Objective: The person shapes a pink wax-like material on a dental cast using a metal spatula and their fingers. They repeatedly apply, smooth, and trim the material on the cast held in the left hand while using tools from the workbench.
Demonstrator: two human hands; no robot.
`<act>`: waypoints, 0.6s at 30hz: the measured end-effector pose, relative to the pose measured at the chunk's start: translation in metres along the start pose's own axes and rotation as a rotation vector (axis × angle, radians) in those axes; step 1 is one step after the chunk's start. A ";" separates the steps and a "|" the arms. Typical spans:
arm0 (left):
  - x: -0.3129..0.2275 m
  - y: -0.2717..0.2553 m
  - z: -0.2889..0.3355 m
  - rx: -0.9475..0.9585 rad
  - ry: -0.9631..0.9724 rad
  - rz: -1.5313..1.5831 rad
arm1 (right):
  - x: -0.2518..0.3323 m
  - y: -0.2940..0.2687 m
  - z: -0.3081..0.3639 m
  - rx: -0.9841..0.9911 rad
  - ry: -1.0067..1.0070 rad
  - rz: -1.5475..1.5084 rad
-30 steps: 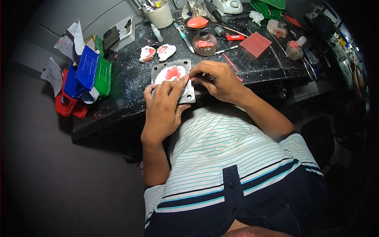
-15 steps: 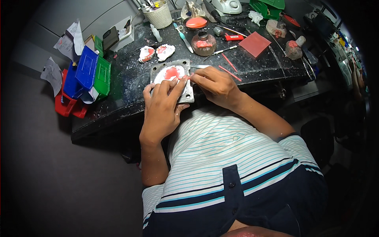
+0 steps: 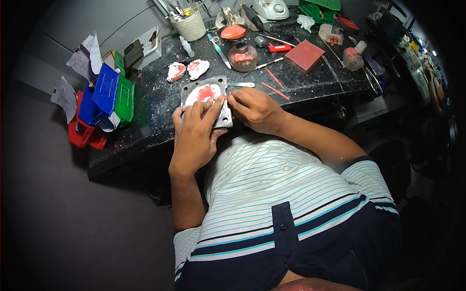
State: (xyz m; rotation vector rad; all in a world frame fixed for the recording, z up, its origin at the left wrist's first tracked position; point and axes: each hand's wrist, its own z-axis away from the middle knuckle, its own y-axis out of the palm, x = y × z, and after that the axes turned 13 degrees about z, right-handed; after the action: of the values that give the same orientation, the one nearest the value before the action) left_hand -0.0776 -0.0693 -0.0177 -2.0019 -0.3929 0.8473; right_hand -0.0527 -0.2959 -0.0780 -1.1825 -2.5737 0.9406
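My left hand [image 3: 196,131] grips the near side of a square metal dental flask [image 3: 187,93], its thumb low by the near right corner and its fingers over the top. White plaster [image 3: 193,95] fills the flask, with a patch of red wax [image 3: 206,92] in its middle. At the flask's right edge, my right hand [image 3: 256,110] is closed in a pinch beside the left fingertips. A small red wax strip [image 3: 224,98] shows between the two hands, mostly covered by fingers. A flat light-handled tool [image 3: 242,84] lies just beyond the right hand.
Two plaster pieces with red wax [image 3: 198,69] lie behind the flask. Red wax sticks [image 3: 275,90], a red wax sheet [image 3: 305,54], a glass burner [image 3: 242,58] and a toothbrush [image 3: 219,51] lie farther back. Blue [image 3: 105,89] and green bins [image 3: 124,102] stand left.
The view has shifted slightly, moving the bench items left. My right hand has drawn in closer, and its fingers are more tightly bunched at the flask's edge. My left hand keeps its hold.
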 end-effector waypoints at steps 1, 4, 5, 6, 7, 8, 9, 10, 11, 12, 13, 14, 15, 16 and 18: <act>0.000 0.000 0.000 -0.002 -0.001 0.002 | 0.000 0.000 0.001 0.007 0.007 -0.009; 0.001 0.000 0.000 0.003 0.010 -0.008 | 0.003 0.003 0.002 -0.024 0.112 0.014; 0.001 -0.001 0.000 0.006 0.016 -0.013 | 0.005 0.002 0.001 -0.029 0.109 0.013; 0.000 -0.002 0.000 0.004 0.015 -0.018 | 0.007 0.000 -0.001 -0.049 0.181 0.004; -0.001 -0.002 -0.001 0.003 0.014 -0.015 | 0.008 -0.002 -0.003 -0.068 0.253 -0.005; -0.002 -0.001 0.000 0.005 0.013 -0.009 | 0.007 -0.002 -0.003 -0.068 0.253 -0.007; -0.002 -0.001 -0.001 0.010 0.009 -0.004 | 0.006 -0.002 -0.003 -0.073 0.291 -0.091; -0.001 -0.002 -0.001 0.011 0.007 -0.003 | 0.006 -0.002 -0.003 -0.077 0.330 -0.176; -0.002 -0.002 -0.001 0.009 0.004 -0.004 | 0.006 -0.004 -0.003 -0.074 0.330 -0.178; -0.002 -0.001 0.000 0.008 0.002 -0.005 | 0.006 -0.008 -0.006 -0.035 0.390 -0.281; -0.001 -0.001 0.000 0.009 -0.002 -0.002 | 0.006 -0.012 -0.008 0.003 0.449 -0.383; 0.000 -0.001 0.001 0.004 0.003 -0.002 | 0.006 -0.014 -0.010 0.007 0.451 -0.384; 0.000 -0.001 0.001 0.000 0.008 -0.002 | 0.005 -0.015 -0.012 0.029 0.477 -0.442; 0.000 0.000 0.001 0.002 0.006 0.000 | 0.004 -0.015 -0.012 0.051 0.501 -0.500; 0.000 -0.001 0.000 0.003 0.007 -0.008 | -0.001 -0.011 -0.011 0.049 0.490 -0.506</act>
State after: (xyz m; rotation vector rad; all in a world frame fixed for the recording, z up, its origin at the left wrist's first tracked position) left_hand -0.0777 -0.0690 -0.0164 -1.9987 -0.3950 0.8354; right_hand -0.0541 -0.2966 -0.0625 -0.5932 -2.2565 0.5164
